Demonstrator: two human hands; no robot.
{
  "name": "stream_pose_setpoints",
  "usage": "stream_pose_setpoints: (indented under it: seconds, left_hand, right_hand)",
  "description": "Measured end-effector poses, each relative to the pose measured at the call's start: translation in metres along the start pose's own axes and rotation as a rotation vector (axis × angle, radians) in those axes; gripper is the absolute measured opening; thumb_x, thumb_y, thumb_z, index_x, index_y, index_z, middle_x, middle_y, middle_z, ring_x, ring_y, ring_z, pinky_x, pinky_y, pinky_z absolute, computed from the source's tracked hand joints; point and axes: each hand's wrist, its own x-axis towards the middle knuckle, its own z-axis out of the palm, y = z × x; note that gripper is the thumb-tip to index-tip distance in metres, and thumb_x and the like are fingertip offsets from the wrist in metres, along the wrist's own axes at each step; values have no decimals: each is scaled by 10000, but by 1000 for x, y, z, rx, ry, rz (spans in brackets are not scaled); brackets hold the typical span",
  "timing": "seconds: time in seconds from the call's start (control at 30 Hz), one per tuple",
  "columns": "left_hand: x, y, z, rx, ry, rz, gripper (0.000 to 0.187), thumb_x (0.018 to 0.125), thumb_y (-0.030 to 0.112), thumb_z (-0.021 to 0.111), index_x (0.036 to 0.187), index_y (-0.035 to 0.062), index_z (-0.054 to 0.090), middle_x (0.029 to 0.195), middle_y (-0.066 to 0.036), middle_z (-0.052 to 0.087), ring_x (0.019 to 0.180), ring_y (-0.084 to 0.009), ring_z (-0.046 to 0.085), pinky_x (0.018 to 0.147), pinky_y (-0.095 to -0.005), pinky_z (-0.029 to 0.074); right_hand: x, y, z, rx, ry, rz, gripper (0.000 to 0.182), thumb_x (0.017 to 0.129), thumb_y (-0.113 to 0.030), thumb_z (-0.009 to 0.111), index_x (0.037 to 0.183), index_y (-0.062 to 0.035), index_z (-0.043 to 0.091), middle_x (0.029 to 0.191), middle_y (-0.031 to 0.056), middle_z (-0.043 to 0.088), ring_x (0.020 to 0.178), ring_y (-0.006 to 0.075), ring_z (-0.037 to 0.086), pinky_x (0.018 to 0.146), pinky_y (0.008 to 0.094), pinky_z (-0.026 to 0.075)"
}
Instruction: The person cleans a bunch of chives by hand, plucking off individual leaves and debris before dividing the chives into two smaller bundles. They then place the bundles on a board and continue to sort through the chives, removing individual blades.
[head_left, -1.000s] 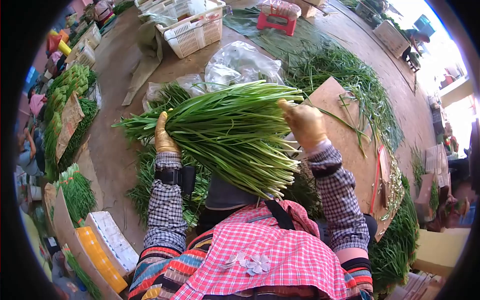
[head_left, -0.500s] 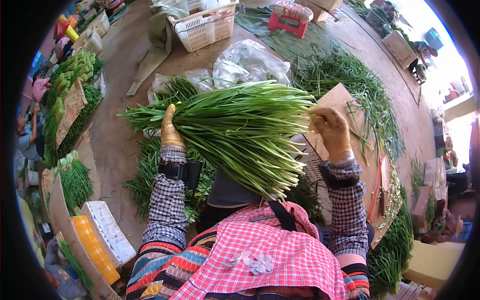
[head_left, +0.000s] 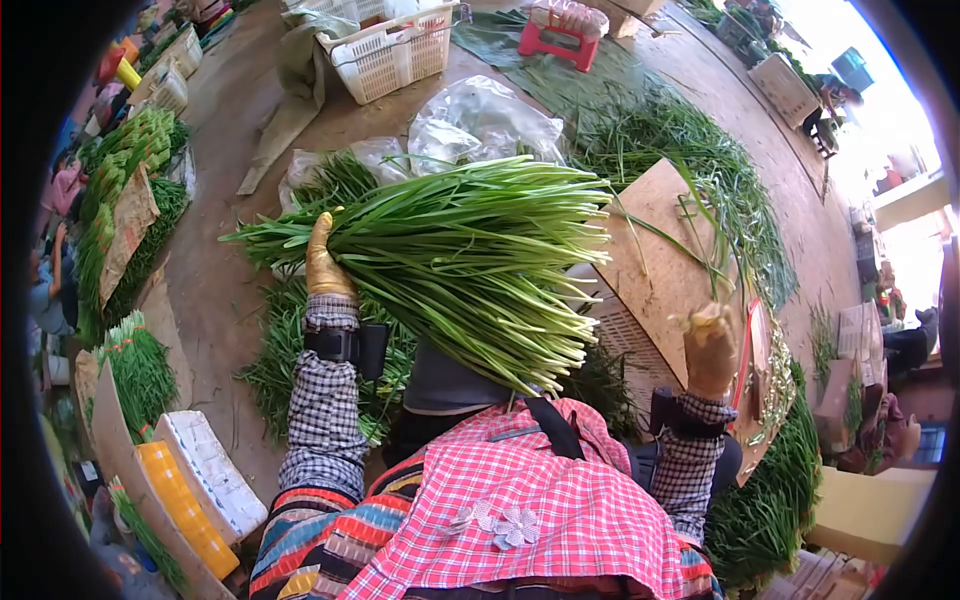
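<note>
A large bundle of long green stalks (head_left: 470, 255) lies across the middle of the view, leafy tips to the left and pale cut ends to the right. My left hand (head_left: 328, 262), in a yellowish glove, is closed round the bundle near its leafy end, thumb on top. Over the wooden board (head_left: 640, 240) on the right, my right hand (head_left: 711, 345) is away from the bundle, its gloved fingers curled and blurred by motion. A few loose green blades (head_left: 700, 235) lie on the board above it.
Clear plastic bags (head_left: 485, 120) lie beyond the bundle, with a white crate (head_left: 390, 60) and a red stool (head_left: 560, 40) farther off. Loose greens (head_left: 690, 150) are heaped at the upper right. White and yellow boxes (head_left: 210, 475) stand lower left. Other people sit at both sides.
My right hand has moved from the bundle's pale ends down and to the right, over the board's lower edge. My left hand still holds the bundle; the whole view has shifted slightly.
</note>
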Motion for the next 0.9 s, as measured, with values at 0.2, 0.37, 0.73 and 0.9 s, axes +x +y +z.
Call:
stream_pose_setpoints:
  seconds: [0.2,0.37,0.73,0.9]
  left_hand:
    - [7,-2,0,-42,-46,-26,354,867,318,648,1082,39,618,1021,-115,662,908,-265,633,830,-426,540]
    - [-8,2,8,40,-4,32,351,845,319,666,1076,57,636,995,-105,672,901,-264,634,846,-427,521]
    - [-7,5,9,-32,-74,24,296,894,276,617,1077,44,619,946,-92,668,850,-231,638,775,-388,542]
    - [-7,4,9,-26,-71,32,297,882,281,632,1063,45,625,940,-86,671,842,-231,640,780,-386,539]
  right_hand:
    - [2,3,20,-665,-496,579,189,830,-178,683,987,-73,678,877,108,689,774,187,648,689,307,508]
    - [69,-34,87,-572,-252,-42,267,813,-130,677,1079,-147,680,844,99,677,761,220,643,678,336,508]
    - [109,-47,243,-616,-480,-744,287,747,-155,667,1032,-177,649,1225,92,590,1124,298,550,956,404,446]
    - [104,-69,210,530,-482,-4,128,863,14,595,981,-28,622,1261,193,560,1124,308,572,956,392,471]
